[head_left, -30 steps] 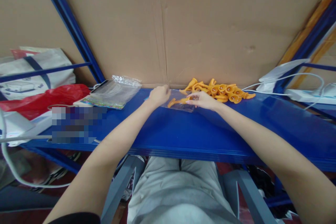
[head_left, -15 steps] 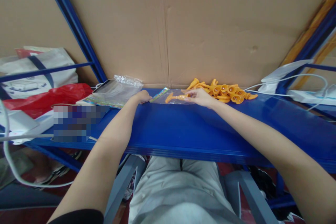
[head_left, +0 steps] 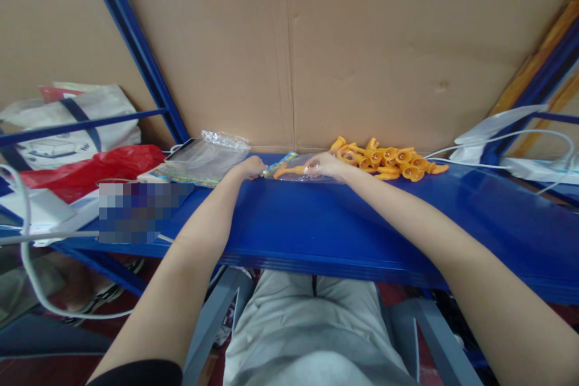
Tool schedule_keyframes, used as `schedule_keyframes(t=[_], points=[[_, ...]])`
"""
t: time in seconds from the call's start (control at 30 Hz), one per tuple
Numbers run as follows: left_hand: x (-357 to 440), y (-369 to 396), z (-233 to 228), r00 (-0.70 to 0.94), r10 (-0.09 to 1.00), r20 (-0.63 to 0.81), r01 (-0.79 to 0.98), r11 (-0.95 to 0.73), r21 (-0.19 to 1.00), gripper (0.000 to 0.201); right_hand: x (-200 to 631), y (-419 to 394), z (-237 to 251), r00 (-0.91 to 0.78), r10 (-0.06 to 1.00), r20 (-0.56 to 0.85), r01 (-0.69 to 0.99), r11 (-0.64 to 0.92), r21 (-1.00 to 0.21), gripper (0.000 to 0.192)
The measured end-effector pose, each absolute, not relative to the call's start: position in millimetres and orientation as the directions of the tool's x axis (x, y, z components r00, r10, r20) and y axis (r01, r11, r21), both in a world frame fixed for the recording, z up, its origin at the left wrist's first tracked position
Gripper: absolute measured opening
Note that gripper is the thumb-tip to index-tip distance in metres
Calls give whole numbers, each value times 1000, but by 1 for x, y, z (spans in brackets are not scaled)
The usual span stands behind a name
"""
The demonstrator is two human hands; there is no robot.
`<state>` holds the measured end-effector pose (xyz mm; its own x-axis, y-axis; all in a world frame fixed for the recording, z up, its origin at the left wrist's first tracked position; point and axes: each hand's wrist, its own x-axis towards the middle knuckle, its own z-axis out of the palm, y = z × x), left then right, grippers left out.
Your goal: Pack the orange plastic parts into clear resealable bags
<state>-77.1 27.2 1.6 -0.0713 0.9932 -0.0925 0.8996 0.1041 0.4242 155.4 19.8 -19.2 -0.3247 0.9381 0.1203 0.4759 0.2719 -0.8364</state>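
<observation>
Near edge: grey-trousered lap under the blue bench [head_left: 316, 223], both forearms reaching across it to the far side.

Left hand [head_left: 251, 167]: grip closed, pinching the printed header end of a small clear bag [head_left: 294, 170]. Bag lies flat on the bench, just short of the back wall.

Right hand [head_left: 326, 164]: grip pinched on the bag's other end; can't tell if the fingers are on the film or on the orange plastic part [head_left: 289, 170] inside it. That part lies lengthwise in the bag, between the two hands.

Just right of the right hand: heap of matching orange parts [head_left: 391, 160] against the cardboard sheet [head_left: 362, 48] at the back.

Left of the left hand: stack of empty clear bags [head_left: 199, 160], then a red plastic bag [head_left: 85, 170]. Far right: white cables [head_left: 511, 136].
</observation>
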Motion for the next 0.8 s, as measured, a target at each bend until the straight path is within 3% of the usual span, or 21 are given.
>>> schedule_keyframes(t=[0.23,0.5,0.63,0.8], points=[[-86,36,-3,-72,994,-88,902,103,419,38,145,29,-29,-318,939,130,463,273,-843,14],[-92,41,-1,-46,995,-84,968,65,242,32,145,35,-35,-384,906,180,534,377,-757,21],[-90,46,-4,-86,992,90,991,75,110,27,145,33,-34,-440,884,159,493,386,-780,23],[-74,49,-16,55,937,345,980,-117,162,39,143,27,-33,-464,874,147,425,365,-828,24]])
